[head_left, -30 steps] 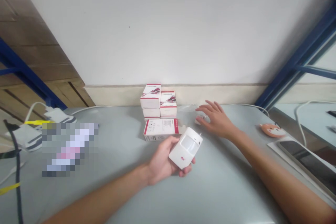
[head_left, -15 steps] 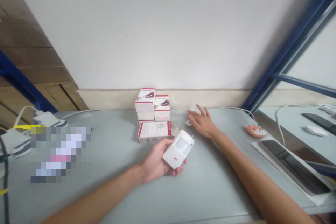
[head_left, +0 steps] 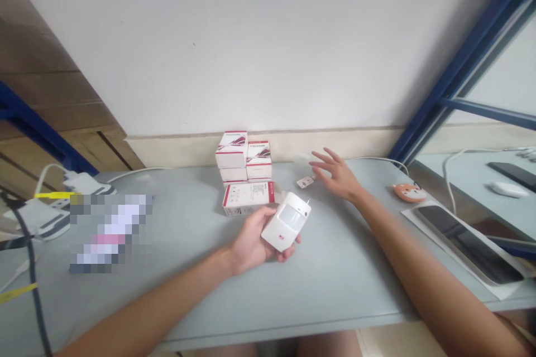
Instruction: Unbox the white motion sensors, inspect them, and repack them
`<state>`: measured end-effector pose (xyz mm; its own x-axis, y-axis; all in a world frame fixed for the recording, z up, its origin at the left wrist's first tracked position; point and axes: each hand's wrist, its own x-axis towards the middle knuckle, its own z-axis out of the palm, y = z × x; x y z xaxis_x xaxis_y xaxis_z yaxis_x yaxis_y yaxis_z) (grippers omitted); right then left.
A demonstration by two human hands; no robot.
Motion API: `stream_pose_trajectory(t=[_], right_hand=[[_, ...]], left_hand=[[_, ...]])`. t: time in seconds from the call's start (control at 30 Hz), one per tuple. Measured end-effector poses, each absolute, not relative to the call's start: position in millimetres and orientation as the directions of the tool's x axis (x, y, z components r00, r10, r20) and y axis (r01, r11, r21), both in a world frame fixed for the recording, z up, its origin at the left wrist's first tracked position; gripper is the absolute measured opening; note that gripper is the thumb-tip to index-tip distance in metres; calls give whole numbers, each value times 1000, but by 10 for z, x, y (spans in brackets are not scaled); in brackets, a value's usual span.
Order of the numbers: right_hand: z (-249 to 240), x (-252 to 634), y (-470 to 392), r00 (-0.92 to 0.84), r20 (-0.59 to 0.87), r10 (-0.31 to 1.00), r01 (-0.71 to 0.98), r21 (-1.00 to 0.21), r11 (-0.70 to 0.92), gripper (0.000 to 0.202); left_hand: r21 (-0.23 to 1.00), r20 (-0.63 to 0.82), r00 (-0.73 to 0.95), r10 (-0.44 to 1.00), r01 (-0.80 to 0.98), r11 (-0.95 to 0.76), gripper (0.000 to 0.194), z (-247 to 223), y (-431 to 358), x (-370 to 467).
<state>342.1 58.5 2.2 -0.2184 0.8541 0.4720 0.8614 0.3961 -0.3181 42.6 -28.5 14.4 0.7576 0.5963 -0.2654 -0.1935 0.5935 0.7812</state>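
My left hand is wrapped round a white motion detector, holding it tilted over the table with its curved lens facing up. A short thin antenna sticks out at its upper right corner. Fingers spread, my right hand hovers at the back with nothing in it. Just left of its fingertips lies a small flat white piece with dark marks; its kind is too small to tell. Behind the detector, a white and red box lies on its side, its right end partly hidden by the detector.
Several similar boxes are stacked against the wall. A blurred-out phone-like patch and white power strips with cables are at left. On the right lie an orange animal-face item and a dark slab on white paper, beside a blue frame.
My right hand has lifted and drawn right, away from the small white piece, which now shows more fully. The left hand still holds the detector. The camera view has tipped down slightly.
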Motion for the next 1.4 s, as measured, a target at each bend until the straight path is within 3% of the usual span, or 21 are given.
stream_pose_trajectory(t=[0.27,0.57,0.77,0.87,1.03,1.4], right_hand=[[-33,3281,497,-392,383,837,862,-165,479,32],[3,3242,498,-306,506,807,829,-276,487,33],[64,3120,372,-446,289,847,809,-276,520,31],[78,3175,386,-346,304,887,853,-291,433,38],[-66,3464,578,-40,282,959,922,-360,144,59],[-102,3669,701,35,273,962,819,-559,129,75]], left_hand=[[756,-281,739,613,-223,615,50,142,-247,425],[745,-264,760,594,-231,626,50,119,-243,432],[735,-262,776,574,-224,640,52,93,-232,415],[737,-268,781,564,-211,642,52,93,-234,414],[720,-292,776,559,-207,663,52,97,-245,417],[718,-260,795,548,-220,660,52,22,-237,402]])
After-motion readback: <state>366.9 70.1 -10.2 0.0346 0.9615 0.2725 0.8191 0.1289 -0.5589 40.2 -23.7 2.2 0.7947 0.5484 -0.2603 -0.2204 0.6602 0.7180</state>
